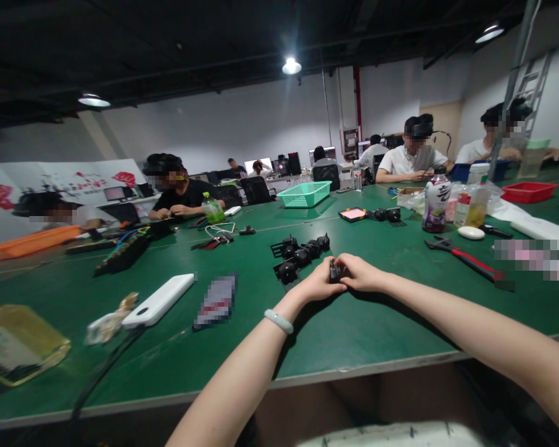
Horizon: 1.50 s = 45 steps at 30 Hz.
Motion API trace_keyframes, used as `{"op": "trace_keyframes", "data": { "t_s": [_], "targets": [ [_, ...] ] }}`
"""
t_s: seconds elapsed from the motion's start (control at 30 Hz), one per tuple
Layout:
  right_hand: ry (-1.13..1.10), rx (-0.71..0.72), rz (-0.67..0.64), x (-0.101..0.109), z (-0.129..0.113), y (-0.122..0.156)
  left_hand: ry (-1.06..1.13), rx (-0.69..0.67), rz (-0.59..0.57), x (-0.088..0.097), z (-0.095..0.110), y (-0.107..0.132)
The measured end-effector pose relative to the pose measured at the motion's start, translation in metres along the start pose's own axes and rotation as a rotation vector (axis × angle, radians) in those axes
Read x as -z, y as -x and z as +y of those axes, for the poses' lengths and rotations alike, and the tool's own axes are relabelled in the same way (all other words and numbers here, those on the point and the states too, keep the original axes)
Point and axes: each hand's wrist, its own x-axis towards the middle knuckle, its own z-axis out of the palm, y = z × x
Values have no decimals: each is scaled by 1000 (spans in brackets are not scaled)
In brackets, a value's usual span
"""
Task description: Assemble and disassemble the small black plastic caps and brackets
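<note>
Between your two hands, out over the middle of the green table (363,335), you hold a small black part (335,271). Your left hand (317,287) closes on it from the left and your right hand (361,273) from the right. The fingertips of both meet around it, so it sits pinched at the very front of both grips and not back in either palm. Only a narrow strip of it shows between your fingers, and that strip is taller than it is wide. Its long axis therefore seems to run up and away from you rather than from hand to hand, but which end is which is too small to tell. It looks like hard, dark plastic with a dull sheen and blocky edges. Just beyond your fingers, close but not touching, lies a cluster of similar black parts (300,251), chunky and rounded, strung out in a loose row that slants away to the right. A pale, smooth bracelet (278,321) circles your left wrist. To your left a flat white power bank (159,300) with rounded corners lies at a slant on the tabletop. Well off to your right rests a wrench (468,261) with a red handle and dark metal jaws.
</note>
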Motion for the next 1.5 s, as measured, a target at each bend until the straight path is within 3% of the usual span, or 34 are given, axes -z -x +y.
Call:
{"op": "trace_keyframes", "data": {
  "t_s": [0.17,0.27,0.43,0.63,0.83,1.03,1.17,1.33,1.5],
  "targets": [
    [105,150,129,-5,-11,15,8,-40,-2,-2,-8,-3],
    [101,193,114,-2,-18,30,-1,-3,20,-3,-13,-3],
    [97,89,254,2,-21,34,12,-14,47,-5,-15,-3],
    [103,56,207,2,-23,30,21,20,45,-4,-15,-3],
    [111,112,261,1,-25,27,31,-24,44,-4,-14,-3],
    [178,123,232,-1,-25,29,31,14,60,-4,-13,-3],
    [199,120,289,-1,-28,28,30,-48,56,-5,-16,-4],
    [202,118,223,0,-31,30,13,-3,67,-7,-18,-4],
    [232,126,289,-1,-32,28,31,-60,70,-6,-18,-4]
  ]
}}
